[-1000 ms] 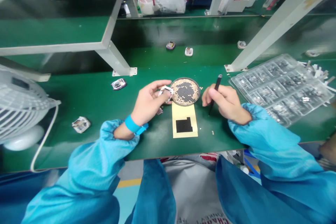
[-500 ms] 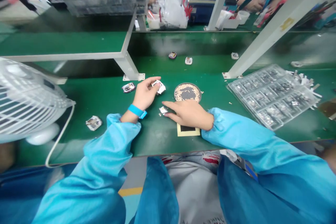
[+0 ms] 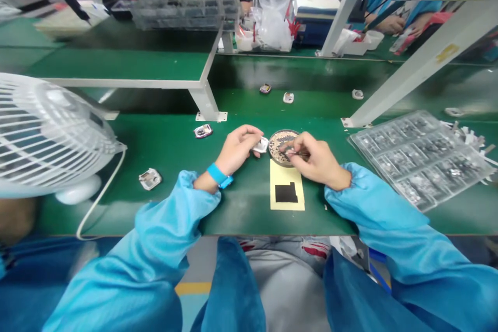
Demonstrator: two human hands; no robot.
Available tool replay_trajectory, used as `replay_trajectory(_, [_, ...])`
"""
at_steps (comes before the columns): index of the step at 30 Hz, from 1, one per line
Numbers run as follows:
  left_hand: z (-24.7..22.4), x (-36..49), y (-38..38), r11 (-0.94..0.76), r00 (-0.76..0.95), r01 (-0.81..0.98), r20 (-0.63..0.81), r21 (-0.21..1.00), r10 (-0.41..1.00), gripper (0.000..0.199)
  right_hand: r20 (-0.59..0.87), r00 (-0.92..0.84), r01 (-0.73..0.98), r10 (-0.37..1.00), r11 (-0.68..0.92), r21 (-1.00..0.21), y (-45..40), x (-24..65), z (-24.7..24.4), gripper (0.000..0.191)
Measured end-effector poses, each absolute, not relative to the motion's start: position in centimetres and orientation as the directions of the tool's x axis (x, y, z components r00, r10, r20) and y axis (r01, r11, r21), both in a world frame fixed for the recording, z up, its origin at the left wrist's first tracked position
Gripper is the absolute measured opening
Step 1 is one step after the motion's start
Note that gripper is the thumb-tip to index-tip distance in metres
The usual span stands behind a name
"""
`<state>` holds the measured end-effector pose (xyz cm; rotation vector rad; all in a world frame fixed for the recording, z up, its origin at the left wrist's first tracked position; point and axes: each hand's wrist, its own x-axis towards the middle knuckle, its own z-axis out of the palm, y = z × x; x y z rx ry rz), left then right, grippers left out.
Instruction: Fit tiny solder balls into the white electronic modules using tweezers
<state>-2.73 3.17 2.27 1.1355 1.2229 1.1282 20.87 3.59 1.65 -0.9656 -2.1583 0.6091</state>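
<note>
My left hand is closed on a small white housing, held by its edge just left of a round dish. Small tan and dark bits cover the dish's floor. Over the dish's right side, my right hand pinches a thin dark tool, tweezers by its look, with the tip among the bits. The fingers partly hide this tool. Below the dish lies a yellow card carrying a black patch.
More small housings lie about, one near the fan and one purple-edged. A clear compartment tray sits at right, below a slanting white post. A white fan stands left. Across the bench are a co-worker's hands.
My right hand has moved up and right to the dish, its spread fingers now pinched on the thin tool. The left hand, still holding the housing, has come right. The view has shifted slightly.
</note>
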Motion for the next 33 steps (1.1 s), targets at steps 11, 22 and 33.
replay_trajectory(11, [0.9, -0.6, 0.2, -0.142, 0.266, 0.17, 0.093, 0.975, 0.96, 0.032, 0.553, -0.587, 0.261, 0.592, 0.785, -0.562, 3.3, 20.8, 2.7, 0.033])
replay_trajectory(22, [1.4, -0.9, 0.7, 0.106, 0.204, -0.102, -0.084, 0.989, 0.975, 0.042, 0.199, -0.366, 0.202, 0.909, 0.286, -0.937, 4.5, 21.7, 3.4, 0.031])
replay_trajectory(33, [1.5, -0.8, 0.5, 0.131, 0.202, -0.286, -0.074, 0.949, 0.977, 0.048, -0.051, -0.451, 0.207, 0.891, 0.049, -0.977, 2.9, 21.1, 3.4, 0.035])
